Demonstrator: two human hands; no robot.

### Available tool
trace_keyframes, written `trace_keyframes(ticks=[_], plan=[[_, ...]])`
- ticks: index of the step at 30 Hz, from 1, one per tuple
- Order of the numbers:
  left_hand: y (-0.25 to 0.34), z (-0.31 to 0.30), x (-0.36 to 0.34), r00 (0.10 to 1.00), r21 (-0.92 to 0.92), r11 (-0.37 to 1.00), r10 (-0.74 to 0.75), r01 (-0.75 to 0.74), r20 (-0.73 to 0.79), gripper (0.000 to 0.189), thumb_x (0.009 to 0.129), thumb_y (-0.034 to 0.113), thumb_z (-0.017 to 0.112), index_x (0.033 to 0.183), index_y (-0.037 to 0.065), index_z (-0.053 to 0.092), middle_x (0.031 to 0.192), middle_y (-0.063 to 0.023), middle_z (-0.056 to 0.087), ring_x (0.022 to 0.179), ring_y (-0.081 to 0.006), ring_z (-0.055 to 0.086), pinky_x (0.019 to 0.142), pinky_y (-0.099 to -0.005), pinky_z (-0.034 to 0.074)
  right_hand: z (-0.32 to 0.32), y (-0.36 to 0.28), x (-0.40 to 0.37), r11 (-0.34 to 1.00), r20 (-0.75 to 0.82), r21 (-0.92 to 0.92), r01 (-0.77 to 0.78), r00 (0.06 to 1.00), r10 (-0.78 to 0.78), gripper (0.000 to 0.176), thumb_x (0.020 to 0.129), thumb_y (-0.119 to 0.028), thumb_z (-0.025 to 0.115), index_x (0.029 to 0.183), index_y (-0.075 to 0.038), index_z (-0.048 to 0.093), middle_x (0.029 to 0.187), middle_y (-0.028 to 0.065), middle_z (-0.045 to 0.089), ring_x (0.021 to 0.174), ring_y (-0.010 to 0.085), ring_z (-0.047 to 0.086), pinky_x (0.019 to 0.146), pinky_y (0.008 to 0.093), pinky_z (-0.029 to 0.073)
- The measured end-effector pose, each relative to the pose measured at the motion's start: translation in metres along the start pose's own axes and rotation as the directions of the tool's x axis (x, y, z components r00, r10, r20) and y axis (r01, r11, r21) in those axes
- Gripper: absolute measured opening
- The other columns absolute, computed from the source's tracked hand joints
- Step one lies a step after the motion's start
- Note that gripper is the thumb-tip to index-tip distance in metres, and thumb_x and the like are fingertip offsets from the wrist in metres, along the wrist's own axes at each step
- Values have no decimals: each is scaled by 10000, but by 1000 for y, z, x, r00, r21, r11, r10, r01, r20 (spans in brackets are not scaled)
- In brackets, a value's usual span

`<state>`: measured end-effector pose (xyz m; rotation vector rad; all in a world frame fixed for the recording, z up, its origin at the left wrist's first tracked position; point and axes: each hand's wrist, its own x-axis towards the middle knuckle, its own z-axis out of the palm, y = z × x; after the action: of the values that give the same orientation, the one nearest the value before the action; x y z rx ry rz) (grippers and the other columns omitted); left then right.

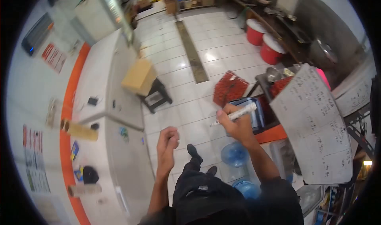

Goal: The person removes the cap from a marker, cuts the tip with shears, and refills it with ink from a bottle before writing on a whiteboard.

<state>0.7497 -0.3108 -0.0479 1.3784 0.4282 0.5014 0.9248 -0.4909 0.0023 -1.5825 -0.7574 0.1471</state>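
Observation:
My right hand is closed around a white marker, its dark tip pointing left. My left hand hangs in the air over the floor, fingers curled in towards the thumb, with nothing visible in it. To the right of my right arm, a large white sheet covered in handwritten notes stands at a slant. The marker is apart from this sheet.
Blue water jugs stand on the floor by my right forearm. A cardboard box sits on a black stool. White chest freezers line the left wall. Red buckets stand farther off beneath a long counter.

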Motion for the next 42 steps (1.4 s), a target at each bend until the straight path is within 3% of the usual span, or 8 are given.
trace_keyframes(ticks=[3, 7, 14, 19, 25, 33, 36, 42], plan=[[19, -28, -36, 974, 35, 974, 224, -226, 43, 406, 926, -16, 526, 1313, 8, 405, 954, -108, 608, 759, -125, 540, 696, -257, 480, 67, -35, -8, 989, 68, 141, -55, 997, 46, 265, 886, -157, 659, 663, -36, 583, 557, -37, 519, 527, 24, 419, 467, 227, 322], [41, -89, -69, 934, 75, 938, 344, -338, -97, 524, 904, -93, 532, 1377, -20, 320, 1075, -240, 658, 766, -214, 669, 759, -294, 559, 145, -80, -22, 964, 235, 249, -95, 971, 35, 268, 888, -157, 656, 665, -33, 574, 563, -38, 509, 537, 27, 423, 472, 227, 323], [74, -205, -97, 887, 121, 890, 451, -439, -98, 486, 928, -69, 504, 1366, -5, 302, 1177, -237, 630, 937, -218, 654, 836, -310, 519, 278, -122, -33, 955, 309, 289, 62, 938, -155, 265, 905, -195, 660, 703, -35, 599, 568, -32, 512, 516, 21, 442, 457, 211, 330], [95, -294, -109, 864, -27, 873, 477, -487, -161, 406, 948, -51, 473, 1308, 32, 304, 1322, -270, 518, 1166, -295, 580, 973, -376, 484, 376, -149, -39, 942, 345, 330, 61, 921, -181, 259, 906, -188, 656, 699, -42, 603, 561, -34, 506, 511, 23, 438, 451, 212, 328], [112, -390, -136, 824, -46, 836, 526, -546, -212, 452, 926, -78, 500, 1300, 75, 297, 1402, -282, 405, 1211, -383, 539, 1006, -432, 472, 483, -170, -54, 912, 420, 403, -75, 901, -111, 264, 895, -157, 659, 668, -62, 562, 586, -60, 486, 548, 16, 412, 481, 218, 310], [124, -447, -154, 786, 7, 803, 584, -596, -204, 488, 880, -168, 452, 1276, 78, 310, 1421, -305, 363, 1273, -398, 479, 1041, -478, 444, 553, -185, -66, 920, 474, 391, -29, 863, -174, 275, 898, -137, 650, 655, -50, 557, 589, -42, 513, 546, 20, 409, 480, 224, 309], [125, -453, -157, 797, 121, 820, 572, -559, -192, 470, 882, -137, 496, 1242, 99, 310, 1426, -327, 363, 1299, -391, 450, 997, -391, 468, 565, -189, -71, 937, 501, 342, 70, 830, -245, 280, 888, -136, 656, 646, -39, 554, 577, -34, 506, 549, 32, 406, 478, 236, 307], [132, -453, -157, 789, 147, 815, 579, -560, -207, 344, 874, -148, 473, 1149, 41, 389, 1389, -313, 417, 1311, -354, 447, 988, -384, 477, 570, -190, -73, 938, 582, 335, -87, 802, -133, 247, 895, -161, 655, 685, -52, 585, 604, -45, 503, 586, 20, 429, 513, 219, 341]])
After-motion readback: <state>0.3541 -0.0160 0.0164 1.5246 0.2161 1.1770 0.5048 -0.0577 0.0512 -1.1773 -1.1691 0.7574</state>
